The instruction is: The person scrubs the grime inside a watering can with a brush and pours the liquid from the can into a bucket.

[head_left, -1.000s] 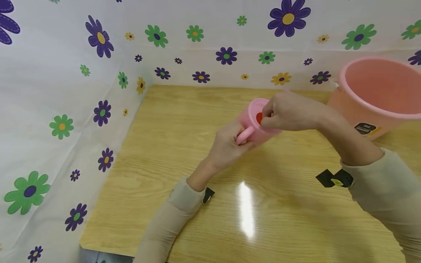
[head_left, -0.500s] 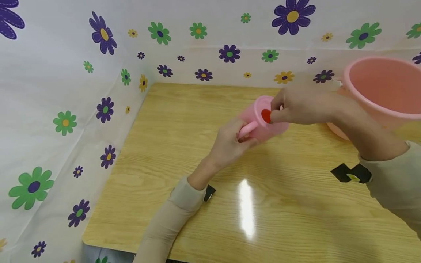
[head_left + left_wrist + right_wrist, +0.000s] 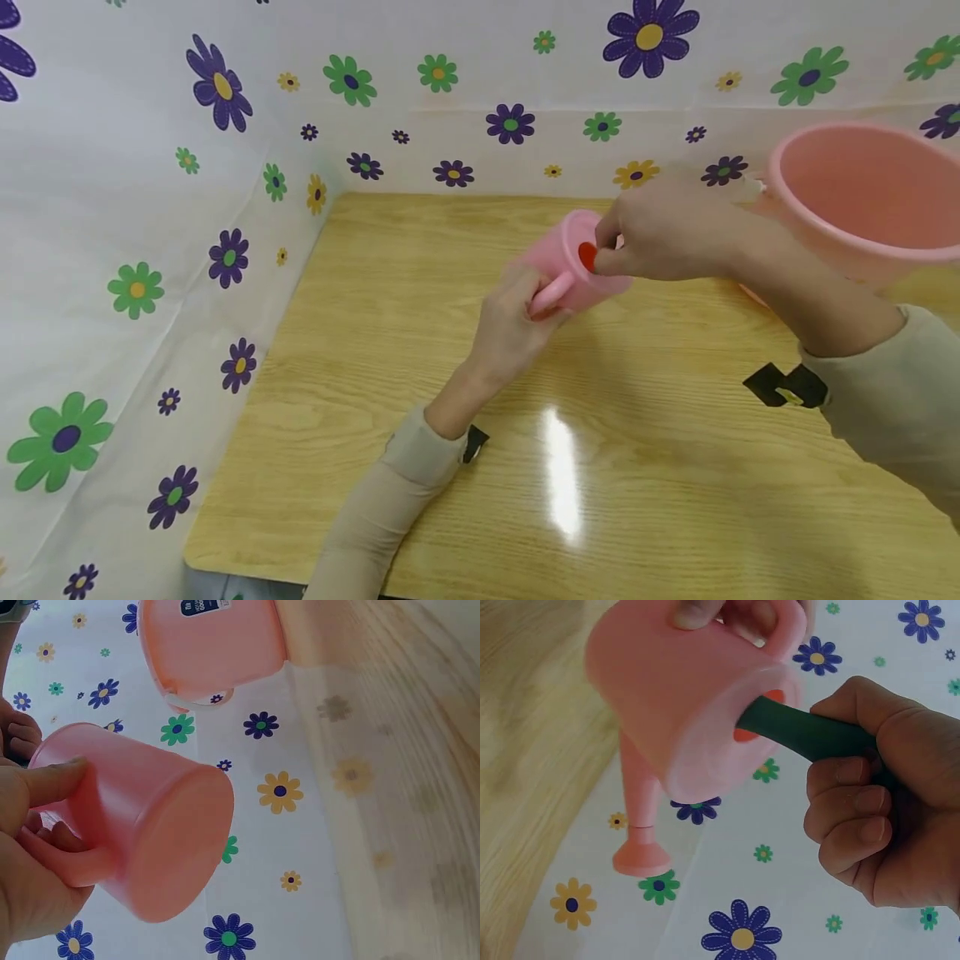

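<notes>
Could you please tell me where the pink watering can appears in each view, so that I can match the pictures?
Head: the watering can is right of centre, above mid-height.
Left wrist: the watering can is in the left half.
Right wrist: the watering can is upper left.
Shared landmark: the left hand gripping the can's handle.

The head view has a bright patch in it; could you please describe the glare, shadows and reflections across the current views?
Head view: a white glare streak on the wooden table, soft shadow to its right; left wrist view: faint reflections of the flowered sheet in the wood; right wrist view: green handle dark against the pink watering can.
</notes>
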Available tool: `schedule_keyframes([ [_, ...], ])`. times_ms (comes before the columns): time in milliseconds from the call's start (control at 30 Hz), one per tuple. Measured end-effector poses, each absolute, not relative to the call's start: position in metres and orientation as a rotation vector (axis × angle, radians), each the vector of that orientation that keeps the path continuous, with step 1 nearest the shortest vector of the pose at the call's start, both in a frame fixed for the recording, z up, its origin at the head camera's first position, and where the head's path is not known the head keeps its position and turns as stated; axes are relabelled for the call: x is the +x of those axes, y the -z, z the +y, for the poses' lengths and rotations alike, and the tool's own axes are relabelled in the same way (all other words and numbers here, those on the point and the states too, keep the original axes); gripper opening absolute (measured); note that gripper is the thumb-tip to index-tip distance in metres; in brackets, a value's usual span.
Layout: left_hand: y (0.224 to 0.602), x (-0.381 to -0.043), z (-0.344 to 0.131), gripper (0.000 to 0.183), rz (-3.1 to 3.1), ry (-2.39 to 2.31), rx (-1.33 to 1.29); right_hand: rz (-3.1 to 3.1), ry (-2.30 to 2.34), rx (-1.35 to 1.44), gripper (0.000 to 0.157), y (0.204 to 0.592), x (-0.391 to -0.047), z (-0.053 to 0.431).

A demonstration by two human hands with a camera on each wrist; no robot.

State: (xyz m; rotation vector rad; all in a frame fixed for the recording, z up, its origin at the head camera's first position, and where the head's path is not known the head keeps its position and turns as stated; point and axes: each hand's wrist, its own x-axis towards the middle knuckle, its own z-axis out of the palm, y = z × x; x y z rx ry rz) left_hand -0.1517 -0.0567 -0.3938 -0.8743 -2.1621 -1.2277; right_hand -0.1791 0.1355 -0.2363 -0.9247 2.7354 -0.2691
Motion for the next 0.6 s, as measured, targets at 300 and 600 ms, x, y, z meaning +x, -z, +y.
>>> schedule_keyframes([
  [300, 0.396, -0.154, -0.059, 0.029, -2.113, 1.281, -0.865, 2.659, 0.196, -0.943, 0.018, 0.230, -0.187, 0.128],
  [600, 0.402, -0.155, -0.058, 0.039, -2.183, 1.329, -0.959, 2.592, 0.041, -0.892, 0.022, 0.224, -0.194, 0.125],
])
